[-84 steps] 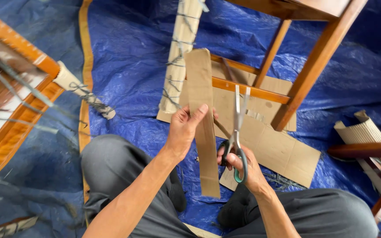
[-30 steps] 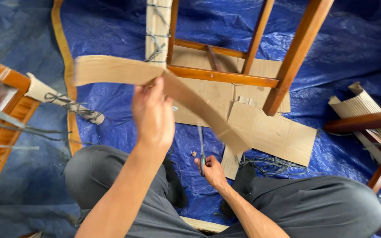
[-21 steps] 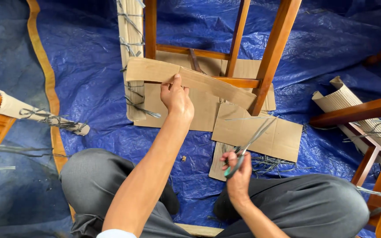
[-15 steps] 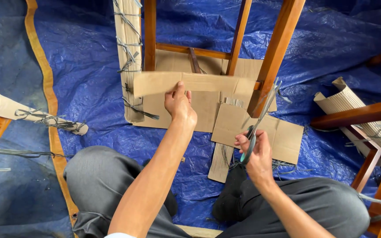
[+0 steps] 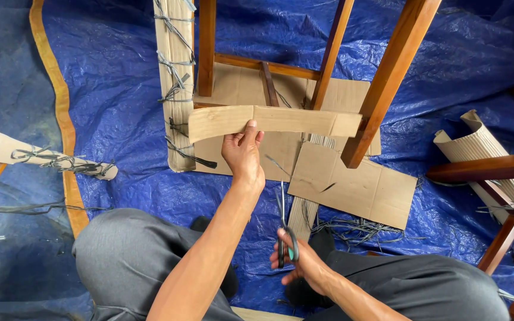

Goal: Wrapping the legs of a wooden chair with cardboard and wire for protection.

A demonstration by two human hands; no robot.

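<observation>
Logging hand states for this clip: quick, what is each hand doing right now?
Left hand: closed on the cardboard strip, held against the wooden frame.
Right hand: closed on the scissors, blades shut, low by the knee.

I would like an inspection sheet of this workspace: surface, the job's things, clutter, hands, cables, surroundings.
Surface: blue tarp covering the floor, with flat cardboard sheets lying on it.
Job's things: cardboard strip held level across the legs of a wooden chair frame; scissors with green handles, blades shut, pointing away from the person.
Clutter: grey string scraps near the sheets; roll of corrugated cardboard at the right.
Hands: left hand pinches the strip's lower edge; right hand grips the scissors low, near the lap.
Cables: nothing seen; only grey string tied around a cardboard-wrapped leg.
Surroundings: more wooden furniture at both edges, one wrapped leg at the left.
</observation>
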